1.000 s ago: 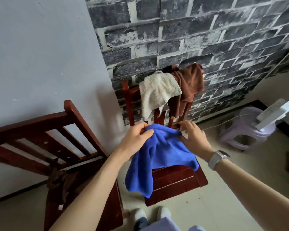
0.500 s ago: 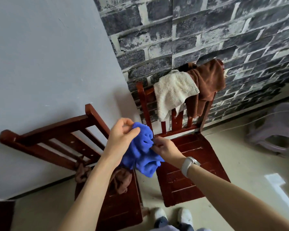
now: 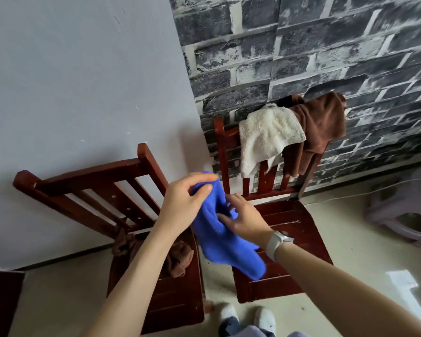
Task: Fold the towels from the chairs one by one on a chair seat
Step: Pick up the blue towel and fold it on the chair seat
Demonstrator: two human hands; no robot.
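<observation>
While it hangs in the air between the two wooden chairs, the blue towel [image 3: 223, 229] is pinched at its top edge by the left hand [image 3: 185, 205], thumb and fingers curled round the cloth. The right hand [image 3: 247, 218], a white watch [image 3: 277, 242] on its wrist, lies against the towel's right side with fingers spread; whether it grips any cloth cannot be told. Behind and to the right stands the right chair [image 3: 284, 273], its backrest draped with a cream towel [image 3: 267, 137] and a brown towel [image 3: 319, 127]. On the left chair [image 3: 170, 300] seat lies a crumpled brown cloth [image 3: 178, 261].
</observation>
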